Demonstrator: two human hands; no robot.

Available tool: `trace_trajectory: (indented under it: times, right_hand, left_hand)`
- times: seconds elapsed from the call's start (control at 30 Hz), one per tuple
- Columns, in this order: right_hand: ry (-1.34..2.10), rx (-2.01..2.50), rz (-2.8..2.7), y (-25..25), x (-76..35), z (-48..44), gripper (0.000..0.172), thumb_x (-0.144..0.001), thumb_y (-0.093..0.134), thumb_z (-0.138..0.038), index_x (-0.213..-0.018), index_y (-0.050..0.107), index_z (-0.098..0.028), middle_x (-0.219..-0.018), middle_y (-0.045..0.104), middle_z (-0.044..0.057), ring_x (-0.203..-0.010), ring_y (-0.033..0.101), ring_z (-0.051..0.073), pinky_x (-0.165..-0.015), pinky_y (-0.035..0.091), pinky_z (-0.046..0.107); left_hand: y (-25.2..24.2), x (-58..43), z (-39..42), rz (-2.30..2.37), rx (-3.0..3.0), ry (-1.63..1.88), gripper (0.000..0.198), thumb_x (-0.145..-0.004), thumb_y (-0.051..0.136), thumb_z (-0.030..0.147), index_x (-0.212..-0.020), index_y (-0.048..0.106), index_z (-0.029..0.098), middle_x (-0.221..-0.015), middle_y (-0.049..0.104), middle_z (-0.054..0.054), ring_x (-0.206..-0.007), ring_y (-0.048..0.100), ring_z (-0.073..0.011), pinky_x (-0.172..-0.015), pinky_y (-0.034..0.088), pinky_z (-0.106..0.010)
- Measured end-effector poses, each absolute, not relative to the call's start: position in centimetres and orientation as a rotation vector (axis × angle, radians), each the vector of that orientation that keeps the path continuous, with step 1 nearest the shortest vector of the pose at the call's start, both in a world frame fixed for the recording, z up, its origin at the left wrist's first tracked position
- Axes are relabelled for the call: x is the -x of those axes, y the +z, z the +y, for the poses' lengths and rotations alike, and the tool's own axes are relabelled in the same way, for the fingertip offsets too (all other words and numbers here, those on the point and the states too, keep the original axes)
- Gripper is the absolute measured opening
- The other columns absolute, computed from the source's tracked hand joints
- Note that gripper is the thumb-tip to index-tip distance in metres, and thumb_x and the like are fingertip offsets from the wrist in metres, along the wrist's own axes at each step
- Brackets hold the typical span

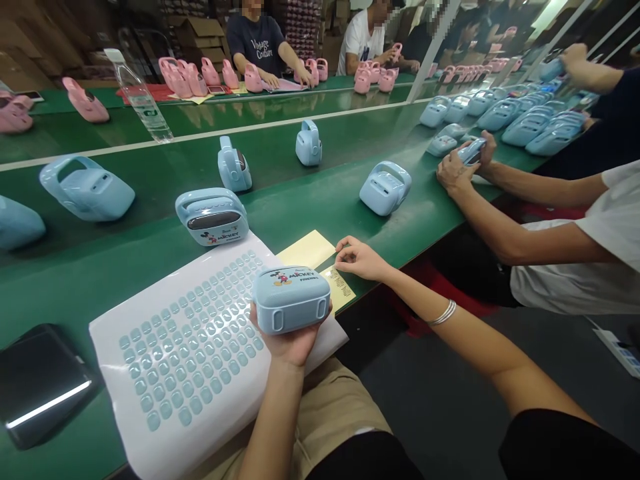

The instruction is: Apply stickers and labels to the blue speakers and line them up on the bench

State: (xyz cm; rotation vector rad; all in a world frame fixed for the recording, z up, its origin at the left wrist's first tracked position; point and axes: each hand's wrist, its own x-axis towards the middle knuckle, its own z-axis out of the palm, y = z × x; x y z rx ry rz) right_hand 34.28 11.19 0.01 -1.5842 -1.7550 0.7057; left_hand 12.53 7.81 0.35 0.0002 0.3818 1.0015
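Note:
My left hand (290, 340) grips a light blue speaker-like case (291, 298) with a cartoon mouse print, held over a white sheet (150, 387) covered with several small blue stickers. My right hand (361, 259) reaches to a yellow label sheet (340, 287) at the table's edge, fingers pinched at it; what they pinch is too small to see. A second blue case (213, 216) stands just beyond the white sheet.
The green conveyor table (310, 193) carries more blue cases (385, 187) and a water bottle (140, 97). A dark tablet-like object (40, 383) lies at the left. A person's hands (457, 172) at the right hold a blue case. Others handle pink cases (185, 79) across the table.

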Motion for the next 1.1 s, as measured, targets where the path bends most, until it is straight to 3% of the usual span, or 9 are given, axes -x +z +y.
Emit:
trace_trajectory:
  times: [0.37, 0.63, 0.93, 1.1]
  right_hand:
    - [0.622, 1.546, -1.823, -0.2, -33.3, 10.5, 0.007, -0.070, 0.059, -0.016, -0.063, 0.059, -0.017, -0.093, 0.050, 0.003, -0.060, 0.039, 0.007, -0.063, 0.040, 0.027]
    - [0.842, 1.563, -1.770, 0.3, -35.0, 11.5, 0.015, -0.071, 0.065, -0.029, -0.065, 0.063, -0.016, -0.092, 0.050, 0.002, -0.054, 0.039, 0.004, -0.055, 0.041, 0.024]
    - [0.834, 1.749, -1.729, 1.5, -33.5, 11.9, 0.012, -0.064, 0.063, -0.013, -0.054, 0.058, -0.016, -0.080, 0.048, -0.001, -0.064, 0.044, 0.008, -0.065, 0.039, 0.026]
    - [1.044, 1.806, -1.704, 2.6, -34.3, 13.0, 0.011, -0.059, 0.071, -0.020, -0.053, 0.063, -0.016, -0.072, 0.053, 0.000, -0.064, 0.047, 0.011, -0.059, 0.036, 0.025]
  left_hand:
    - [0.2, -12.6, 7.8, 0.363, 0.020, 0.990, 0.073, -0.064, 0.062, 0.066, -0.126, 0.054, 0.028, -0.141, 0.048, -0.012, -0.139, 0.017, -0.0462, -0.098, 0.029, -0.070]
    - [0.0, -12.6, 7.9, 0.366, 0.020, 0.991, 0.075, -0.063, 0.064, 0.066, -0.126, 0.054, 0.028, -0.141, 0.047, -0.012, -0.138, 0.019, -0.0467, -0.098, 0.029, -0.069]
    - [0.2, -12.8, 7.8, 0.362, 0.014, 0.992, 0.072, -0.065, 0.061, 0.066, -0.125, 0.055, 0.027, -0.139, 0.049, -0.013, -0.137, 0.023, -0.0466, -0.096, 0.031, -0.069]
    - [0.1, -12.8, 7.9, 0.365, 0.001, 0.988, 0.077, -0.062, 0.063, 0.067, -0.127, 0.053, 0.027, -0.140, 0.048, -0.013, -0.138, 0.020, -0.0464, -0.097, 0.030, -0.070]
